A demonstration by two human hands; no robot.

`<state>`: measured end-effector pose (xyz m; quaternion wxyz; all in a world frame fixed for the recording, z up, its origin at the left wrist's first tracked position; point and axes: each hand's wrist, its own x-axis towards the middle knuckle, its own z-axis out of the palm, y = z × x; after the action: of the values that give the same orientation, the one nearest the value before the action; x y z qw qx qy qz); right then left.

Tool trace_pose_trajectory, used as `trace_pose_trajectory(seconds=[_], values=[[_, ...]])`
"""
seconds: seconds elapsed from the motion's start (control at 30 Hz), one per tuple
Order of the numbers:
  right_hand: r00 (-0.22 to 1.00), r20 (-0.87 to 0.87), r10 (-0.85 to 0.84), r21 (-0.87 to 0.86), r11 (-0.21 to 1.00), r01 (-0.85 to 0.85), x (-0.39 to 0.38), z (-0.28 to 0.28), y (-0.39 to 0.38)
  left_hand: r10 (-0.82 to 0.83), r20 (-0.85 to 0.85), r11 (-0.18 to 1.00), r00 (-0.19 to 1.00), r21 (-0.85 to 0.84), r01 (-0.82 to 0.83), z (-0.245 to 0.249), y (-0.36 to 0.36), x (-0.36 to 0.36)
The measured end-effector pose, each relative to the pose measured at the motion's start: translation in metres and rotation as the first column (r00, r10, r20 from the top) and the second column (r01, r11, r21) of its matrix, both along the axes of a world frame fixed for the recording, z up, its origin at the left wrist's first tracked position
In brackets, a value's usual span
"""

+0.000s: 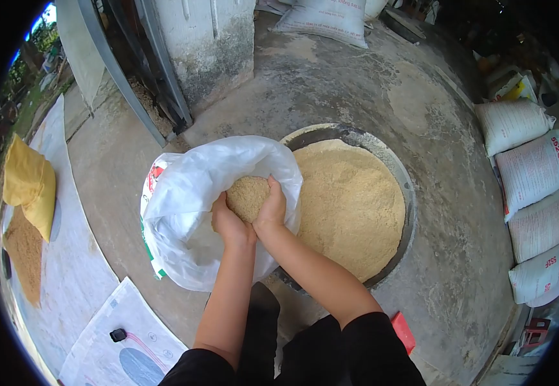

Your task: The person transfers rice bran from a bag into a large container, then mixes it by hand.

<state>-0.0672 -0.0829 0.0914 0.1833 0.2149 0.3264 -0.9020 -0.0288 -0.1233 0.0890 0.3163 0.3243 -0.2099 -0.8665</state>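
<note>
I am cupping bran [247, 197] between my left hand [229, 224] and right hand [271, 210] over the white sack [186, 193], left of the basin [347, 133]

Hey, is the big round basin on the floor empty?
No, the basin is filled nearly to its rim with tan, grainy meal.

Concrete floor [331, 77]: basin [356, 136] of meal [350, 206] centre, white sack [189, 193] touching it; stacked sacks [533, 174] at three; sheets [80, 257], perhaps plastic, at eight.
</note>
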Motion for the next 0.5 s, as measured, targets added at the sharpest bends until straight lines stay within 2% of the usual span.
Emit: trace_pose_trajectory(seconds=[0.07, 0.13, 0.17, 0.23, 0.27, 0.3, 0.43, 0.47, 0.5], values=[[1.0, 0.001, 0.009, 0.006, 1.0, -0.009, 0.005, -0.008, -0.016, 0.006, 0.036, 0.998, 0.999, -0.069, -0.004, -0.007, -0.012, 0.004], [0.994, -0.111, -0.001, 0.193, 0.981, 0.023, 0.007, -0.02, -0.029, 0.046, 0.012, 0.998, 0.999, -0.054, -0.045, 0.002, -0.018, 0.009], [0.994, -0.109, 0.003, 0.194, 0.981, 0.018, 0.008, -0.026, -0.032, 0.08, -0.016, 0.996, 0.997, -0.039, -0.08, 0.006, -0.02, 0.011], [0.979, -0.195, 0.053, 0.289, 0.957, 0.006, 0.013, -0.017, -0.036, 0.106, -0.002, 0.994, 0.994, -0.003, -0.106, 0.009, -0.022, 0.012], [0.98, -0.193, 0.057, 0.291, 0.957, 0.002, 0.014, -0.013, -0.037, 0.126, 0.012, 0.991, 0.992, 0.032, -0.126, 0.01, -0.023, 0.013], [0.974, -0.21, 0.083, 0.364, 0.931, -0.001, 0.016, -0.009, -0.038, 0.127, 0.016, 0.991, 0.992, 0.033, -0.127, 0.01, -0.023, 0.014], [0.944, -0.277, 0.18, 0.547, 0.837, 0.001, 0.015, 0.003, -0.035, 0.102, 0.049, 0.994, 0.994, -0.031, -0.1, 0.017, -0.019, 0.01], [0.944, -0.279, 0.176, 0.549, 0.836, 0.007, 0.013, -0.002, -0.033, 0.105, 0.09, 0.993, 0.99, -0.058, -0.1, 0.02, -0.017, 0.01], [0.913, -0.328, 0.242, 0.551, 0.834, -0.023, 0.01, -0.007, -0.031, 0.103, 0.086, 0.994, 0.991, -0.054, -0.098, 0.023, -0.015, 0.009]])
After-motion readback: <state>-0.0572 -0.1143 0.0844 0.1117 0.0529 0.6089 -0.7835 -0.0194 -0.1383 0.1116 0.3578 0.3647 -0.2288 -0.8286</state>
